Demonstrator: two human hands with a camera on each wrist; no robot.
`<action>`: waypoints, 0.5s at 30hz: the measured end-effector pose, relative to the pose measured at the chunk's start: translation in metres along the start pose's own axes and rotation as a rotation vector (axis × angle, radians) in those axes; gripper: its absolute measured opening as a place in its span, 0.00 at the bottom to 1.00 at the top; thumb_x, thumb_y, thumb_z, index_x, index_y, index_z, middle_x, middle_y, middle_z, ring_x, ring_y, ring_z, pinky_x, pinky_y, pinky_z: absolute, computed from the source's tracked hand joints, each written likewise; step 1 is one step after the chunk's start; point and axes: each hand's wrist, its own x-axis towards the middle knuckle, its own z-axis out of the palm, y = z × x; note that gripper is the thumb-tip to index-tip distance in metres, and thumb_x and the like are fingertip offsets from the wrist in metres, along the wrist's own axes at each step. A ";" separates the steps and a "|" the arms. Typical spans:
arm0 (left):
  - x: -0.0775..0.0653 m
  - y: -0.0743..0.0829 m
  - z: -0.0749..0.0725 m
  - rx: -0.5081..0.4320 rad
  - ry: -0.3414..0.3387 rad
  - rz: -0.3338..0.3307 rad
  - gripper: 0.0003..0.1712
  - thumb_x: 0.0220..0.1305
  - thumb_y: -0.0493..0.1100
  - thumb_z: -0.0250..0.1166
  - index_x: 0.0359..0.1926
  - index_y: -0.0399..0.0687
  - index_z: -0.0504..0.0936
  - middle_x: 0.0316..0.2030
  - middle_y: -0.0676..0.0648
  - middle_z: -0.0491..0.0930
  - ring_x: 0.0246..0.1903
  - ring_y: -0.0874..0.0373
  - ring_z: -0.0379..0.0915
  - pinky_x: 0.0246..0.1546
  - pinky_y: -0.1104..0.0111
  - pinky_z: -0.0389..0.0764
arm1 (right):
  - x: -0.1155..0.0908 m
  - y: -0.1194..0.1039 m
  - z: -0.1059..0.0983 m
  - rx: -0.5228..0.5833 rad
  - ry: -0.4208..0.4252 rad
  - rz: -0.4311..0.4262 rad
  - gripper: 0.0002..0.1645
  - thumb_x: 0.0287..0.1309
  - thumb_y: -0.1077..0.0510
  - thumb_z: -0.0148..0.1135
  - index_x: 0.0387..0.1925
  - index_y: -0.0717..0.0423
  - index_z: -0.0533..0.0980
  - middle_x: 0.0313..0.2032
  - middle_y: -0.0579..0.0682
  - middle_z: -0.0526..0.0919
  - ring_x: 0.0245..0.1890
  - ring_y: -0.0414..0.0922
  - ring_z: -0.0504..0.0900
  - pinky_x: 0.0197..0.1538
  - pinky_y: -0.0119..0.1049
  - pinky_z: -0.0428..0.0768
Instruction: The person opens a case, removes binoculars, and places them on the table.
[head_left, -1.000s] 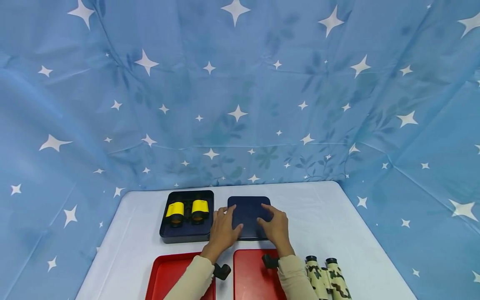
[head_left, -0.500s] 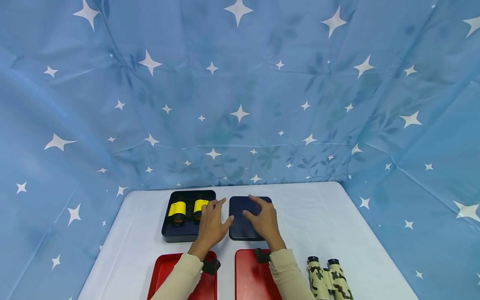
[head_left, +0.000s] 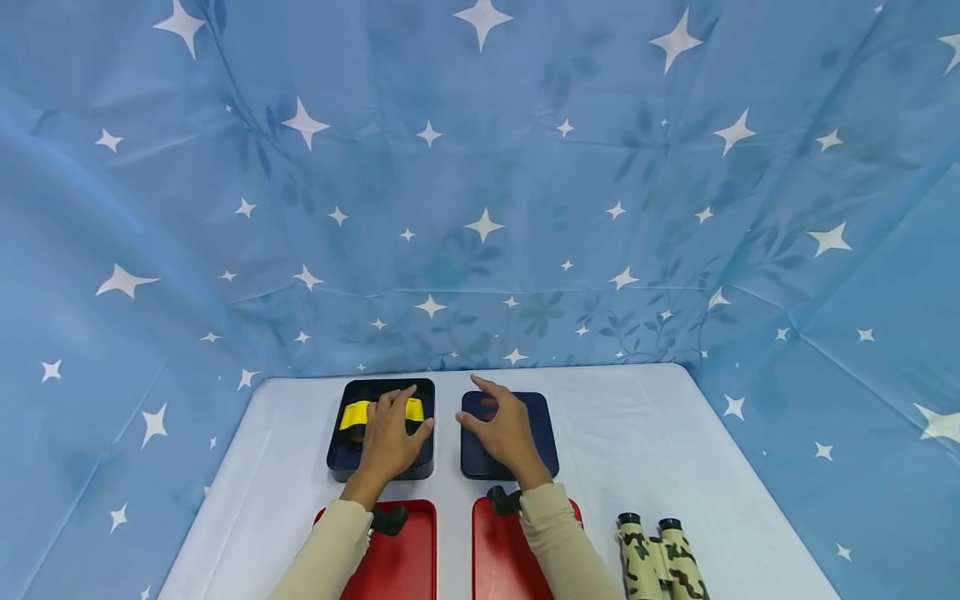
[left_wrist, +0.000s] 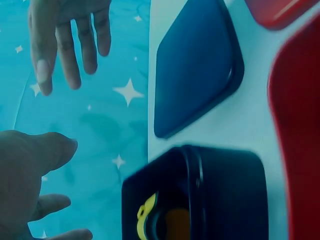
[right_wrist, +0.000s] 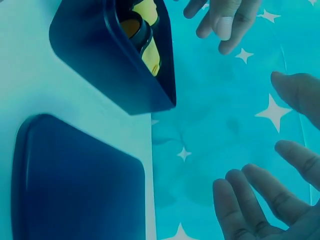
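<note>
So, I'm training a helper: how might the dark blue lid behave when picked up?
The dark blue lid looks stiff, lying flat with straight edges. Being shallow, it's probably light. Its smooth-looking surface may feel slightly slippery.

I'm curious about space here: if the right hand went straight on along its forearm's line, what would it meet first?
Probably the blue fabric backdrop with white stars, beyond the round-cornered white table. The right hand looks raised, with nothing else visible in that line, though depth is unclear.
</note>
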 end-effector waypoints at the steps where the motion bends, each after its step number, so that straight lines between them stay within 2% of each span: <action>1: 0.001 -0.004 -0.002 0.001 -0.001 -0.004 0.40 0.63 0.54 0.69 0.73 0.51 0.66 0.68 0.36 0.66 0.58 0.41 0.61 0.59 0.46 0.71 | 0.001 -0.002 0.002 0.005 -0.009 -0.004 0.39 0.53 0.44 0.75 0.67 0.32 0.72 0.65 0.45 0.76 0.55 0.50 0.82 0.52 0.49 0.84; 4: 0.005 -0.014 -0.007 -0.004 -0.001 -0.023 0.40 0.62 0.53 0.70 0.72 0.50 0.67 0.68 0.36 0.66 0.58 0.41 0.61 0.59 0.46 0.70 | 0.003 -0.007 0.007 0.014 -0.036 -0.010 0.40 0.53 0.44 0.74 0.68 0.33 0.70 0.65 0.45 0.75 0.55 0.51 0.82 0.52 0.47 0.84; 10: 0.011 -0.033 -0.018 -0.008 0.000 -0.071 0.40 0.62 0.50 0.69 0.72 0.44 0.66 0.67 0.33 0.65 0.59 0.37 0.60 0.57 0.45 0.69 | 0.005 -0.017 0.015 0.029 -0.092 0.005 0.42 0.53 0.44 0.74 0.69 0.29 0.68 0.66 0.48 0.74 0.55 0.57 0.81 0.52 0.50 0.84; 15: 0.015 -0.045 -0.025 0.003 -0.015 -0.091 0.40 0.64 0.50 0.68 0.72 0.42 0.66 0.67 0.31 0.66 0.62 0.35 0.60 0.60 0.45 0.64 | 0.007 -0.020 0.022 0.014 -0.110 -0.042 0.42 0.53 0.44 0.74 0.70 0.29 0.68 0.65 0.50 0.75 0.53 0.53 0.82 0.49 0.47 0.85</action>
